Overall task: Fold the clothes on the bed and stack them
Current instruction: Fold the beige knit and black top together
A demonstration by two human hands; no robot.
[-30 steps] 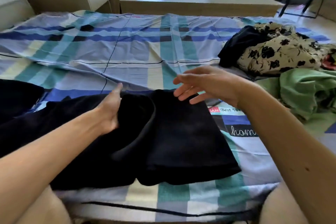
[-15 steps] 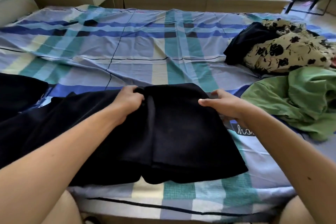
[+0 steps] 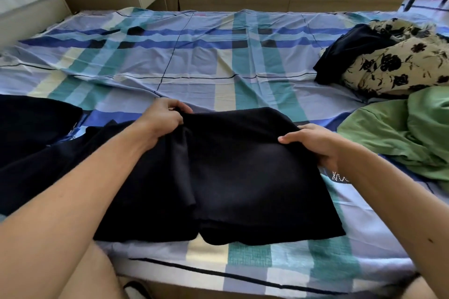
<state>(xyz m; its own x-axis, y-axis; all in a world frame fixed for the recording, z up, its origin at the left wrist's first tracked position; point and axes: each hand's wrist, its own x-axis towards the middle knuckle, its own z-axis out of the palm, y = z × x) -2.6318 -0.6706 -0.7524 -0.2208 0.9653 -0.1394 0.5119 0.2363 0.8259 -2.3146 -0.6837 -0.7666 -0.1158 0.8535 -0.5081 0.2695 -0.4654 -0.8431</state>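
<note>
Left hand [image 3: 162, 116] and right hand [image 3: 313, 143] pinch the black garment [image 3: 243, 177], whose left part lies hidden under the forearm.

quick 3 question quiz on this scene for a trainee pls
1. True or false: the left hand and the right hand both grip the black garment.
2. Which lies nearest the right hand? A) green garment B) floral garment C) wooden desk
3. Fill in: the black garment rests on a ____ sheet.
Key: 1 true; 2 A; 3 plaid.
</note>
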